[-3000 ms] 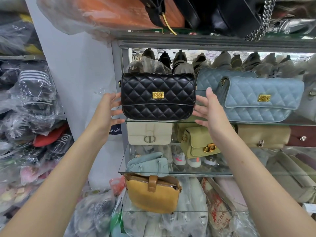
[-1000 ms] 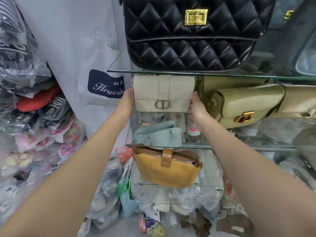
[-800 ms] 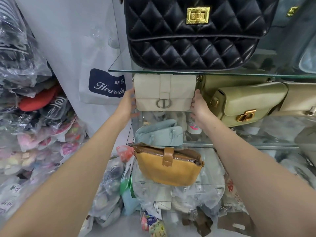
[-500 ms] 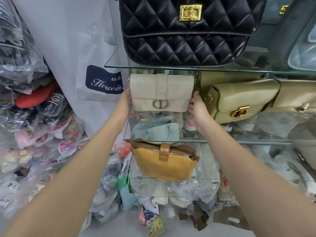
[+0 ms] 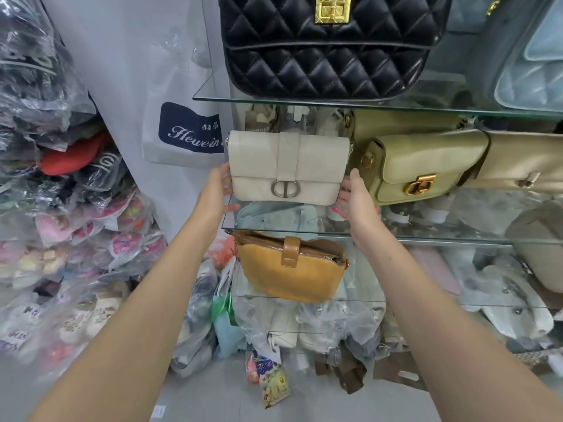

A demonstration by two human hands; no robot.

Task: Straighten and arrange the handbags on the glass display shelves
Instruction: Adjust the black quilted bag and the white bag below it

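1. On middle glass shelf [image 5: 426, 240], left end: cream rectangular leather flap handbag [image 5: 288, 169] with silver ring clasp, standing upright, front facing out.
2. Left hand [image 5: 217, 190] flat against the bag's left end, right hand [image 5: 355, 194] against its right end. Fingers of both hands look straight, none curled round the bag.
3. Just beside it on the right: olive-green leather flap bag [image 5: 426, 166] with gold clasp.
4. Upper glass shelf [image 5: 210, 98]: black quilted leather bag [image 5: 329, 56].
5. 1 shelf lower: mustard-tan zip-top bag [image 5: 289, 272] with brown tab.
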